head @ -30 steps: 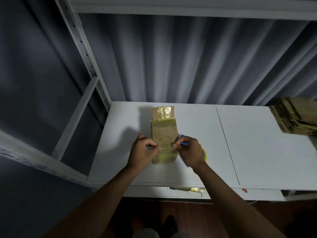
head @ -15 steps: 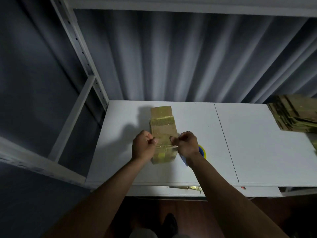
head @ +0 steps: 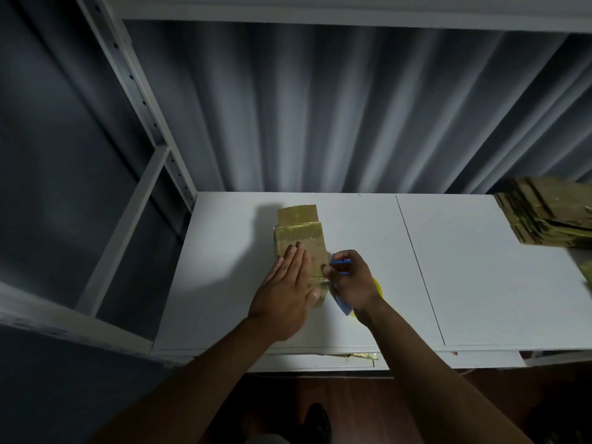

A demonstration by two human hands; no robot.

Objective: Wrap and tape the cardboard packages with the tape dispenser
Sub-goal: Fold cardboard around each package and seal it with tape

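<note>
A brown cardboard package [head: 301, 232] with shiny tape bands lies lengthwise on the white table [head: 480, 267]. My left hand [head: 288, 290] rests flat on its near half, fingers together and stretched out, covering that end. My right hand [head: 350, 280] sits just right of the package, closed around a blue tape dispenser [head: 340, 263] with a yellow roll [head: 378, 287] peeking out behind the wrist. A strip of tape runs from the dispenser onto the package's near right edge.
A stack of flattened, taped cardboard packages [head: 551, 216] sits at the table's far right. A white metal shelf upright [head: 144, 104] rises at the left and grey pleated curtains hang behind. A crumpled tape scrap [head: 362, 356] lies on the table's front ledge.
My left hand went from pinching the package's left edge to lying flat on top of it. My right hand shifted slightly right with the dispenser.
</note>
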